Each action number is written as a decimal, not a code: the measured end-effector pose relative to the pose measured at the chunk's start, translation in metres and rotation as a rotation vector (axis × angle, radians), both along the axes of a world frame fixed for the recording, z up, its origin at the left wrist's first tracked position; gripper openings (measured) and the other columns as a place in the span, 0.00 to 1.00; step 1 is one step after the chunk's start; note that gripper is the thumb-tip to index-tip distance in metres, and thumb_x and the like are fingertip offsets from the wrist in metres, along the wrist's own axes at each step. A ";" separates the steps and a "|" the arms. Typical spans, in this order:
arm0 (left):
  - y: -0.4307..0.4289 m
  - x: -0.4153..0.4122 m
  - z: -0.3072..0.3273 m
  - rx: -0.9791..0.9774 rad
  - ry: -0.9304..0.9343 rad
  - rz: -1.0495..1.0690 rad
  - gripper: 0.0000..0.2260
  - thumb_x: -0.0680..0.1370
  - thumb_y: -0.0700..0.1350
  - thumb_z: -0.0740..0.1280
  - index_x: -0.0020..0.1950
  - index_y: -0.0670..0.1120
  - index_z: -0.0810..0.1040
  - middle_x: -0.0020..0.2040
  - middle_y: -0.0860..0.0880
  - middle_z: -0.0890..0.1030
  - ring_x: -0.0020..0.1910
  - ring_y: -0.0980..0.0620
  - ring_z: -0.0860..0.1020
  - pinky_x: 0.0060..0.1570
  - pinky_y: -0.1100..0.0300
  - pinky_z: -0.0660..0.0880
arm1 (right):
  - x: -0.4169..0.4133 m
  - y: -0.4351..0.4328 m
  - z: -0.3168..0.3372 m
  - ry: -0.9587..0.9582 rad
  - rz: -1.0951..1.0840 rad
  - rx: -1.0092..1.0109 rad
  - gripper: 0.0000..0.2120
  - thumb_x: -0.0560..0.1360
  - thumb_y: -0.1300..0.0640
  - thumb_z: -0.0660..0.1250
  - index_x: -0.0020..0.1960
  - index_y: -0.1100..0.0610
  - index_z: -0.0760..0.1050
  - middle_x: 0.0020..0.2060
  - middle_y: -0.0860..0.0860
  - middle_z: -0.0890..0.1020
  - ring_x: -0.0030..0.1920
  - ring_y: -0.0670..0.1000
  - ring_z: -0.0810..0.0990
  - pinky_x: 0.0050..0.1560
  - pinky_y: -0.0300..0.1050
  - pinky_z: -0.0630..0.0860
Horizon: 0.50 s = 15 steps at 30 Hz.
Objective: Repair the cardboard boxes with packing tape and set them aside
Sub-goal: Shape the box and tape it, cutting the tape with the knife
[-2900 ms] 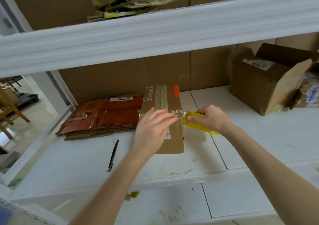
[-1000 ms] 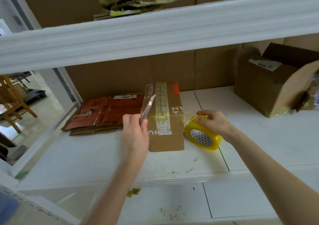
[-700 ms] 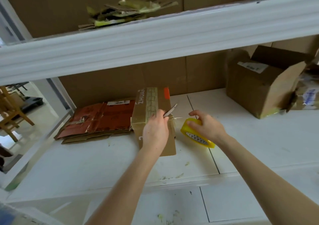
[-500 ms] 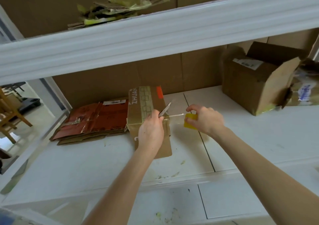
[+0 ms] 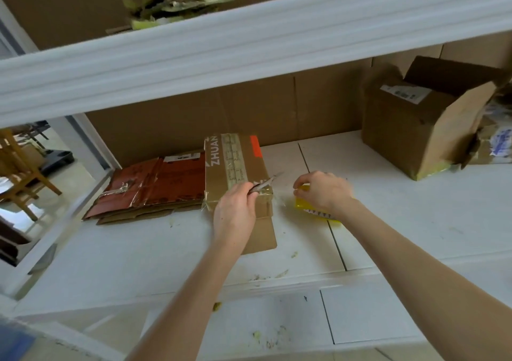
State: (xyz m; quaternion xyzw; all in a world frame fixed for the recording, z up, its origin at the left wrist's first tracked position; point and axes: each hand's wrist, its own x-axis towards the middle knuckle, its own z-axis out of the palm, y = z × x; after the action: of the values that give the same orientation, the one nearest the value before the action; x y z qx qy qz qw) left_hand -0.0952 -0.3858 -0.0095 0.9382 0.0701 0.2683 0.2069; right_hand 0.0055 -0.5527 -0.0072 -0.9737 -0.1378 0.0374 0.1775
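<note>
Brown cardboard, the flattened box [image 5: 235,166] lies on the white shelf [image 5: 124,255] against a red flat stack [image 5: 155,186]. My left grip [image 5: 235,214] rests on its near half, fingers curled round a thin knife [image 5: 264,184] whose blade points right, over the box's taped right edge. Just beside that edge my right grip [image 5: 322,191] curls over the yellow tape roll [image 5: 315,213] on the shelf, and an open box [image 5: 410,133] sits well apart at the far right.

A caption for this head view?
Left hand holds knife at the taped box; right hand grips yellow tape roll.
</note>
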 end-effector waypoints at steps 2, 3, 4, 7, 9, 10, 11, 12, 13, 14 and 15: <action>-0.007 -0.007 0.007 0.040 -0.032 -0.014 0.09 0.81 0.43 0.61 0.58 0.44 0.78 0.47 0.49 0.79 0.41 0.52 0.75 0.39 0.57 0.73 | -0.001 -0.001 0.000 -0.025 -0.052 0.075 0.11 0.76 0.37 0.61 0.53 0.37 0.78 0.53 0.48 0.80 0.50 0.54 0.77 0.43 0.43 0.70; -0.013 -0.012 0.009 0.032 -0.014 -0.018 0.10 0.81 0.44 0.60 0.59 0.45 0.78 0.48 0.49 0.78 0.43 0.50 0.77 0.40 0.55 0.75 | -0.002 -0.002 -0.001 -0.040 -0.078 0.102 0.12 0.76 0.37 0.62 0.52 0.38 0.79 0.51 0.47 0.81 0.49 0.53 0.78 0.42 0.43 0.71; -0.018 -0.018 0.010 0.021 0.019 -0.010 0.11 0.82 0.44 0.58 0.60 0.45 0.77 0.49 0.49 0.77 0.44 0.49 0.77 0.42 0.54 0.75 | -0.003 -0.001 -0.002 -0.058 -0.097 0.119 0.12 0.76 0.37 0.62 0.51 0.39 0.80 0.50 0.47 0.82 0.48 0.53 0.78 0.41 0.43 0.73; -0.033 -0.029 0.007 0.038 0.114 0.014 0.13 0.82 0.43 0.56 0.62 0.46 0.76 0.49 0.48 0.77 0.45 0.49 0.78 0.42 0.54 0.76 | -0.005 0.002 -0.003 -0.105 -0.122 0.134 0.11 0.77 0.44 0.61 0.51 0.41 0.82 0.48 0.47 0.83 0.44 0.53 0.78 0.36 0.41 0.70; -0.038 -0.033 0.007 0.050 0.157 0.019 0.13 0.82 0.42 0.56 0.64 0.47 0.75 0.47 0.47 0.77 0.44 0.48 0.78 0.43 0.54 0.77 | -0.007 0.003 -0.003 -0.119 -0.137 0.141 0.11 0.77 0.46 0.60 0.50 0.42 0.82 0.47 0.47 0.83 0.42 0.53 0.76 0.34 0.41 0.66; -0.041 -0.034 0.007 0.057 0.181 0.024 0.13 0.82 0.42 0.56 0.64 0.47 0.75 0.47 0.48 0.78 0.44 0.48 0.78 0.43 0.54 0.77 | -0.008 0.004 -0.002 -0.121 -0.146 0.142 0.11 0.77 0.47 0.60 0.50 0.42 0.82 0.47 0.47 0.83 0.42 0.53 0.75 0.35 0.41 0.66; -0.043 -0.034 0.007 0.068 0.200 0.027 0.14 0.82 0.41 0.56 0.64 0.47 0.75 0.47 0.47 0.78 0.44 0.47 0.78 0.43 0.53 0.77 | -0.008 0.004 -0.002 -0.120 -0.152 0.143 0.11 0.77 0.47 0.61 0.50 0.43 0.82 0.47 0.48 0.83 0.42 0.53 0.75 0.36 0.41 0.67; -0.045 -0.033 0.007 0.080 0.217 0.025 0.14 0.81 0.41 0.56 0.65 0.48 0.74 0.47 0.47 0.78 0.45 0.47 0.78 0.43 0.53 0.77 | -0.009 0.005 -0.002 -0.120 -0.155 0.144 0.11 0.77 0.47 0.61 0.50 0.43 0.82 0.47 0.48 0.83 0.42 0.54 0.75 0.36 0.41 0.67; -0.047 -0.032 0.007 0.087 0.229 0.022 0.15 0.81 0.40 0.56 0.66 0.48 0.73 0.48 0.47 0.78 0.45 0.47 0.78 0.43 0.52 0.77 | -0.010 0.005 -0.002 -0.122 -0.156 0.144 0.11 0.77 0.47 0.61 0.50 0.43 0.82 0.46 0.48 0.83 0.41 0.54 0.74 0.37 0.41 0.68; -0.049 -0.030 0.007 0.091 0.243 0.022 0.16 0.81 0.39 0.56 0.67 0.48 0.72 0.48 0.47 0.78 0.46 0.46 0.78 0.43 0.52 0.77 | -0.011 0.006 -0.001 -0.125 -0.155 0.141 0.11 0.77 0.47 0.60 0.50 0.42 0.82 0.46 0.48 0.83 0.41 0.54 0.74 0.37 0.41 0.68; -0.050 -0.027 0.007 0.097 0.259 0.028 0.16 0.81 0.38 0.56 0.68 0.47 0.72 0.49 0.46 0.77 0.47 0.46 0.78 0.43 0.53 0.76 | -0.012 0.006 0.000 -0.126 -0.153 0.140 0.11 0.77 0.47 0.60 0.50 0.42 0.82 0.46 0.48 0.82 0.42 0.54 0.75 0.37 0.41 0.68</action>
State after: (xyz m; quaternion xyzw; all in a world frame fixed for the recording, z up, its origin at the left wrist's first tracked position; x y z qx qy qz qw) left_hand -0.1226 -0.4360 -0.0029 0.9728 0.0964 0.1510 0.1469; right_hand -0.0067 -0.5466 -0.0068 -0.9670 -0.0761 -0.0475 0.2384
